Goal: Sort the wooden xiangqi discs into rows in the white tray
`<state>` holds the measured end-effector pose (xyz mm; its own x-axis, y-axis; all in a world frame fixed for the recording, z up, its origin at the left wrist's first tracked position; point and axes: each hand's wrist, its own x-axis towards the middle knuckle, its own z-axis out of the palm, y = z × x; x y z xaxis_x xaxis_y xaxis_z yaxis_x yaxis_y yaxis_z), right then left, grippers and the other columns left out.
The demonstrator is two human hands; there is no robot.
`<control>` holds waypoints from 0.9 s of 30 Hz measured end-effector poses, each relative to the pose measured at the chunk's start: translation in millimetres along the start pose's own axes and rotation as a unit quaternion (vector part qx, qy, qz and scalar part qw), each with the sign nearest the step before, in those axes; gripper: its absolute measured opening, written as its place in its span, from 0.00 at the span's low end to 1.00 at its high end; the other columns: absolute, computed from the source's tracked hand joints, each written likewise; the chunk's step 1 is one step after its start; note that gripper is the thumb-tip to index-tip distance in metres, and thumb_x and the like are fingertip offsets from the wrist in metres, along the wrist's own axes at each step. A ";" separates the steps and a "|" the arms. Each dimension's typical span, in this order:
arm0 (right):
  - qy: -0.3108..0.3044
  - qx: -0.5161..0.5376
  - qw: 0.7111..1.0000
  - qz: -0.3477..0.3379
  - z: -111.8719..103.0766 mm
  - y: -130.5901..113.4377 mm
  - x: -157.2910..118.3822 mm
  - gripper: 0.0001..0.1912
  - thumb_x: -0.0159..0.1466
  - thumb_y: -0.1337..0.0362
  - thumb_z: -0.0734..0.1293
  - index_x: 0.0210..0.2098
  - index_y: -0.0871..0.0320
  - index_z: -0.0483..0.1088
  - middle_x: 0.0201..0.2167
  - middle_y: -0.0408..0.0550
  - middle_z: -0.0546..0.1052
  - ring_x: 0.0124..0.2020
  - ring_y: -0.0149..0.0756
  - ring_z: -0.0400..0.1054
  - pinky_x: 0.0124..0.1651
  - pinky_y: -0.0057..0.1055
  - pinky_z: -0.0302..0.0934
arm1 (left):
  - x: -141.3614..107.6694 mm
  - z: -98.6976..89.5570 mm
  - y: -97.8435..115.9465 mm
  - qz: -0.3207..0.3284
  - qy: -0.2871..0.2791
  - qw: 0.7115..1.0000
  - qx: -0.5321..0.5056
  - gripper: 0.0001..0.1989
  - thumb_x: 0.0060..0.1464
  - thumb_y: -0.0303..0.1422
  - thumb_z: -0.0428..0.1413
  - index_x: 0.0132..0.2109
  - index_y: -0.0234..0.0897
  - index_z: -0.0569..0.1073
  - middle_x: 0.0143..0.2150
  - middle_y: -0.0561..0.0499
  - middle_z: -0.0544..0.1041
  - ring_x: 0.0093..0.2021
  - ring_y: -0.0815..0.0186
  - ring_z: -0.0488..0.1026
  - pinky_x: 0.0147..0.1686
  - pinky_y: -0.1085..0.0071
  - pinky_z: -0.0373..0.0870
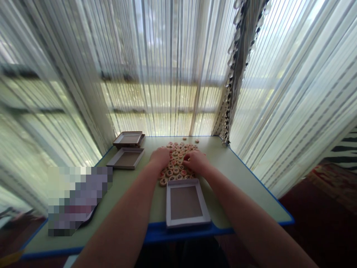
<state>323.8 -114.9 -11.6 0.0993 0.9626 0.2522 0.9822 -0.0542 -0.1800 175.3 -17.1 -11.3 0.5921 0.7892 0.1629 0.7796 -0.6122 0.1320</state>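
Many round wooden Chinese chess pieces (176, 170) lie loosely together on the table, some marked in red and some in black. My left hand (161, 157) rests at the left side of the cluster, its fingers curved over the edge pieces and mostly hidden. On the opposite side, my right hand (196, 162) reaches in with thumb and forefinger apart, touching or just above the pieces; no piece shows clearly between them. Right in front of the cluster, close to the table's near edge, is a shallow white-rimmed box tray (188, 224) with a brown bottom.
The pale green table (245, 197) has a blue edge. At its left stand another shallow box tray (125, 159) and a box part (128, 138) behind it. A blurred-out item (83, 199) lies at front left. Two stray pieces sit far back. Sheer curtains (167, 93) hang behind.
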 end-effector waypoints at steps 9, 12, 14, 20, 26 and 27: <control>0.029 0.011 0.999 0.013 3.3 0.1 1.0 0.16 0.60 0.59 0.56 0.40 0.55 0.71 0.36 0.48 0.75 0.40 0.36 0.66 0.41 0.28 0.55 | -3.0 -1.8 1.3 0.021 0.011 1.000 -0.002 0.15 0.52 0.34 0.44 0.37 0.38 0.75 0.41 0.42 0.73 0.42 0.59 0.69 0.41 0.66 0.64; 0.041 0.005 0.999 0.013 5.8 2.4 2.4 0.16 0.61 0.60 0.55 0.36 0.56 0.72 0.35 0.49 0.76 0.38 0.36 0.66 0.39 0.28 0.55 | -2.9 -1.9 4.2 0.020 0.010 1.000 0.002 0.15 0.52 0.36 0.45 0.38 0.38 0.74 0.39 0.43 0.74 0.42 0.59 0.69 0.41 0.66 0.64; 0.043 0.004 0.999 0.021 7.6 4.5 3.3 0.16 0.61 0.59 0.54 0.33 0.57 0.72 0.34 0.49 0.76 0.36 0.36 0.67 0.38 0.27 0.55 | -2.8 -1.9 5.9 0.015 0.012 1.000 0.003 0.14 0.51 0.36 0.46 0.38 0.38 0.74 0.39 0.44 0.74 0.42 0.60 0.69 0.41 0.67 0.64; 0.039 0.010 0.998 0.041 7.9 6.5 3.1 0.17 0.61 0.58 0.55 0.33 0.58 0.72 0.34 0.50 0.75 0.36 0.36 0.66 0.38 0.27 0.54 | -5.0 -4.4 10.2 0.006 0.030 0.999 -0.015 0.12 0.48 0.33 0.49 0.38 0.38 0.73 0.40 0.46 0.74 0.42 0.61 0.69 0.41 0.69 0.64; 0.034 0.032 0.999 0.014 4.5 7.2 -0.3 0.14 0.58 0.60 0.57 0.35 0.56 0.72 0.37 0.48 0.75 0.40 0.35 0.66 0.42 0.26 0.54 | -5.4 -4.6 11.2 0.032 0.059 0.996 -0.054 0.12 0.46 0.29 0.50 0.39 0.36 0.72 0.42 0.46 0.73 0.42 0.63 0.68 0.43 0.70 0.63; 0.036 0.034 0.999 0.014 4.3 8.0 -0.5 0.14 0.58 0.61 0.57 0.35 0.56 0.72 0.36 0.47 0.75 0.40 0.35 0.66 0.43 0.26 0.54 | -5.3 -4.2 11.3 0.038 0.063 0.996 -0.055 0.12 0.46 0.29 0.50 0.38 0.36 0.72 0.42 0.46 0.73 0.42 0.63 0.68 0.44 0.70 0.63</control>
<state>330.9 -114.7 -17.3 0.1410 0.9392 0.3131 0.9658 -0.0611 -0.2518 180.1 -28.4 -6.6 0.6131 0.7323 0.2964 0.7021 -0.6771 0.2207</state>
